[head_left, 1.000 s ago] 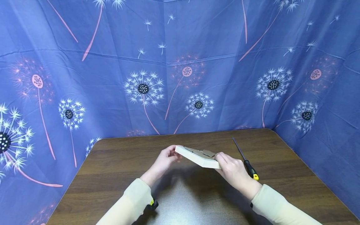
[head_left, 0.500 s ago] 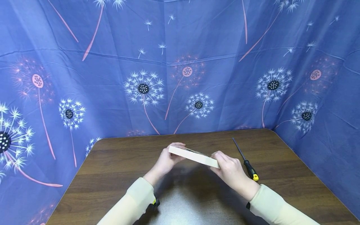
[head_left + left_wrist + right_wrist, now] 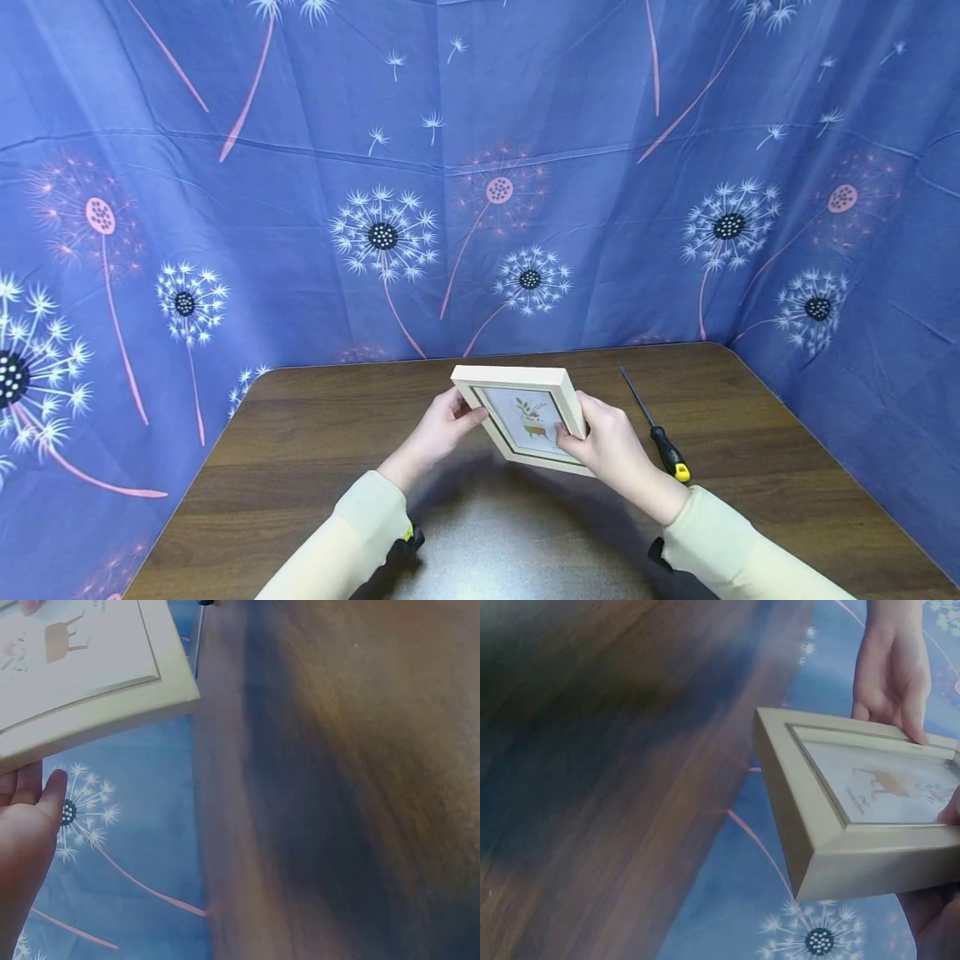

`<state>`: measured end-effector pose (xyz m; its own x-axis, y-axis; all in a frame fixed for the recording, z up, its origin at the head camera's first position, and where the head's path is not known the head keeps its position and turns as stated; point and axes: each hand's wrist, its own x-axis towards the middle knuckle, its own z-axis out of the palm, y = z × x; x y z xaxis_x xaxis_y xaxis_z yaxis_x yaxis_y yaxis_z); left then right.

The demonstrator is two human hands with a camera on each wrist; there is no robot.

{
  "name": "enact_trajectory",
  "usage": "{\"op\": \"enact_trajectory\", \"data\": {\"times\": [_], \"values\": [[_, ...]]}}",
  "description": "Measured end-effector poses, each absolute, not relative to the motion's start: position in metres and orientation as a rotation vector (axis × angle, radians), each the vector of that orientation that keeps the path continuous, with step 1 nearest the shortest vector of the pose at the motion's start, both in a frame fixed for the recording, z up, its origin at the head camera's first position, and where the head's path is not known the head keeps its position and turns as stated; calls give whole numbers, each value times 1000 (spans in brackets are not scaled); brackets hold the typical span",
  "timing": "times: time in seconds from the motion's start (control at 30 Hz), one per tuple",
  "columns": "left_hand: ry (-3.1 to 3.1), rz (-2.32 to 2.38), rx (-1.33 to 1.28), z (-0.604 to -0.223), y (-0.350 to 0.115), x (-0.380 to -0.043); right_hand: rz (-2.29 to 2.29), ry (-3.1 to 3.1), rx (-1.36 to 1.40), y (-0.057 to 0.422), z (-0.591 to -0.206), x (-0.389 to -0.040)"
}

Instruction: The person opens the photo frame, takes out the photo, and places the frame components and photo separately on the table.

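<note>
A cream picture frame (image 3: 517,417) is held up above the table, tilted, its glazed front facing me. Behind the glass is a print of a small plant over a brown, legged stand. My left hand (image 3: 435,433) grips its left edge, thumb on the front and fingers behind. On the right side my right hand (image 3: 615,442) holds it, the thumb lying over the glass. The left wrist view shows a corner of the frame (image 3: 112,716) above my left hand (image 3: 30,832). In the right wrist view, both hands hold the frame (image 3: 885,787); its back is hidden.
A screwdriver (image 3: 666,450) with a black and yellow handle lies on the brown wooden table (image 3: 330,467), right of my right hand. Small dark things show under both sleeves, partly hidden. A blue dandelion-print cloth (image 3: 615,208) hangs behind and beside the table.
The picture frame has turned over in my hands: first its backing showed, then its thin edge, and now its front. My left thumb has come onto the front. The screwdriver has stayed put.
</note>
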<state>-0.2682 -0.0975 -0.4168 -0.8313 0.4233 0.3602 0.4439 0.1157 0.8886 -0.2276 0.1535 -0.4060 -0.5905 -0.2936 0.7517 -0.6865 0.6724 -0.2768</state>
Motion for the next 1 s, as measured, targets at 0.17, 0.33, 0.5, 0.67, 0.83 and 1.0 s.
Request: {"op": "enact_trajectory", "data": {"times": [0.17, 0.33, 0.5, 0.67, 0.83, 1.0], "values": [[-2357, -1917, -854, -426, -99, -278, 916, -2296, 692, 152, -406, -231], [-2388, -2017, -791, -427, -101, -280, 1118, -2442, 587, 151, -407, -235], [-2399, -2131, -715, -426, -101, -279, 1297, -2568, 457, 150, -408, -239], [-2406, -2263, -628, -425, -100, -278, 1500, -2630, 355, 148, -411, -244], [-2423, -2326, -536, -427, -99, -280, 1654, -2639, 319, 146, -414, -248], [-2439, -2341, -479, -429, -99, -282, 1770, -2634, 304, 145, -418, -252]]}}
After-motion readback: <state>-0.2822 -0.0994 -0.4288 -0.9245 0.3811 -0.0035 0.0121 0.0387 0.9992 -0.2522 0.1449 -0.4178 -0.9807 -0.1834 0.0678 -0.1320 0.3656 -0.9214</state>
